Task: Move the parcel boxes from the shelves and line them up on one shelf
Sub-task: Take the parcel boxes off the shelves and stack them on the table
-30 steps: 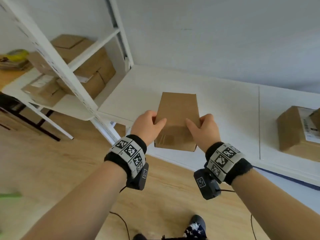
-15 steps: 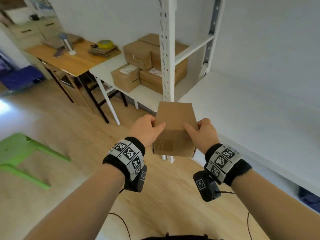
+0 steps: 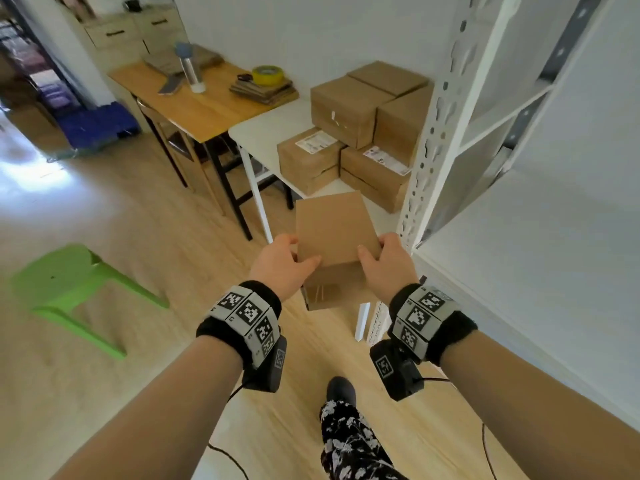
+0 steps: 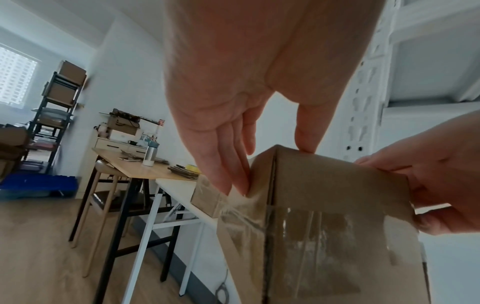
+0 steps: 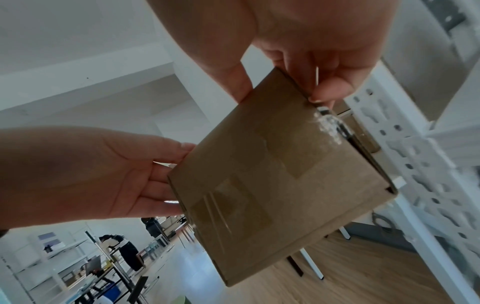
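Head view: a wood-floored room with a white rack (image 3: 446,109) at right and a white table (image 3: 266,126) carrying stacked boxes (image 3: 349,133). The box (image 3: 334,233) was in mid-air before the rack, gripped at opposite sides by the left hand (image 3: 282,268) and right hand (image 3: 382,268).

Left wrist view: it showed what the head view hid: straight fingers (image 4: 221,164) pressed flat on the side, thumb on top, clear tape over the near face. The tape looked slippery; bare card was the better hold.

Right wrist view: the taped end face showed, with fingers (image 5: 330,90) curled over a corner. The box seemed light and stiff.
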`<state>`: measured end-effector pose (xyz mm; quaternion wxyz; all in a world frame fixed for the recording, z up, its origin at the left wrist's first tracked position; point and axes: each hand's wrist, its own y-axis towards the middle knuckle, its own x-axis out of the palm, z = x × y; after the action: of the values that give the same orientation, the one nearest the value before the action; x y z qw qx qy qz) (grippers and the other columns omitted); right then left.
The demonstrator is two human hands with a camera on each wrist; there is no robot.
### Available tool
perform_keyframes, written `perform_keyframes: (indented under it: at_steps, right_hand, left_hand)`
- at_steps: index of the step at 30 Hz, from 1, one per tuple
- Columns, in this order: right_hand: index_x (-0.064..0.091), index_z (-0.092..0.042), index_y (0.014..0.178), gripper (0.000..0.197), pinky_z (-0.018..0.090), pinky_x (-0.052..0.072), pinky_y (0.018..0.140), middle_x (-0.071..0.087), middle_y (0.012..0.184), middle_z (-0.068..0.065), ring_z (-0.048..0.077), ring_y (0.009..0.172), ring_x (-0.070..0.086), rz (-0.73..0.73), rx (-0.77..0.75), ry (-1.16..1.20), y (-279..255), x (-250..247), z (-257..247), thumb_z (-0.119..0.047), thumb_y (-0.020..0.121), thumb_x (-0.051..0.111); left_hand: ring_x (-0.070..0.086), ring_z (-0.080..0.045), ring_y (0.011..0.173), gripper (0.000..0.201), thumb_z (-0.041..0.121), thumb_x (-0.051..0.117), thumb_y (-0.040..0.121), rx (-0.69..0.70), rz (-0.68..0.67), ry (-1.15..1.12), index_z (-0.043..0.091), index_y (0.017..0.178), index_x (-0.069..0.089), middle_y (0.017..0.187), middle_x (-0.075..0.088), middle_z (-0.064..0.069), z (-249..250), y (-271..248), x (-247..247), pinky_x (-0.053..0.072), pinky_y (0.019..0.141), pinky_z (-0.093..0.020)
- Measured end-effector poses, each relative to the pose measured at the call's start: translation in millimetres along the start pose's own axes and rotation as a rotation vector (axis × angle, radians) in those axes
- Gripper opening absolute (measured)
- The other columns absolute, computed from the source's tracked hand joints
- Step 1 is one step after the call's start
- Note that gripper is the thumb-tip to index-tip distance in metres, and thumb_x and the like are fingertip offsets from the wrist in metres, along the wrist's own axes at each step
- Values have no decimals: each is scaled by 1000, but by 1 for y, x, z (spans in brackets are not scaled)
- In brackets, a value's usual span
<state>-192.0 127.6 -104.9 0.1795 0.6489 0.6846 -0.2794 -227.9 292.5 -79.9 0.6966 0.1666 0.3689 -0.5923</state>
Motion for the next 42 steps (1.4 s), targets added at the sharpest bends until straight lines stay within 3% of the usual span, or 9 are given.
perform_keyframes:
  at_steps: [4,7,9,13,16,19,25,32,42]
  right_hand:
    - [41,-9,123,37,40,48,81,57,110,13,30,96,56,10,42,-17,71,16,-6,-31,93,46]
    - [37,-9,134,44,46,44,94,52,124,16,33,113,50,20,105,-49,120,23,-9,-26,94,45]
    - [31,-9,141,50,47,38,103,42,138,15,33,126,40,26,106,-93,147,28,-9,-20,94,45]
    - [16,-11,148,60,43,22,113,-1,156,12,31,143,5,-38,150,-134,179,37,-9,-13,95,45]
    - [16,-11,147,61,43,21,115,-9,155,15,32,143,2,-56,180,-112,189,41,-8,-10,94,46]
    - [20,-9,146,59,43,20,115,-11,154,17,33,143,3,-18,165,-118,195,43,-7,-6,93,46]
    - [15,-10,147,62,44,21,115,-1,154,17,31,143,7,-6,190,-98,188,39,-12,-6,93,45]
    - [27,-11,144,55,45,34,108,27,147,15,31,131,37,88,189,-115,142,21,-22,-9,91,43]
    - [63,-17,111,27,21,36,86,59,121,4,18,109,55,343,168,-121,30,2,-20,-12,90,48]
  left_hand:
    - [59,-20,101,56,38,63,86,-42,-32,19,16,133,42,113,62,-3,6,70,3,48,86,-33]
    - [59,-19,101,52,36,63,86,-49,-81,34,16,130,44,114,62,-4,12,120,12,49,86,-31]
    - [59,-17,104,49,33,63,87,-47,-125,8,15,129,45,116,61,-3,16,149,22,47,86,-29]
    - [55,-17,111,36,21,58,91,-53,-257,-39,16,126,50,118,59,-2,20,186,44,44,93,-30]
    - [53,-17,116,31,14,52,92,-29,-316,-61,18,123,51,123,57,0,19,205,53,43,99,-33]
    - [52,-15,119,34,12,45,95,28,-346,3,14,128,50,130,56,0,21,219,55,39,98,-25]
    - [56,-19,110,29,15,43,96,111,-376,115,13,122,56,121,60,-4,22,222,46,44,94,-29]
    - [56,-13,99,22,22,47,96,272,-335,86,19,114,59,113,62,2,38,202,23,43,88,-26]
    - [55,-8,93,22,23,46,96,663,-398,158,20,114,59,105,59,8,47,120,7,45,82,-25]
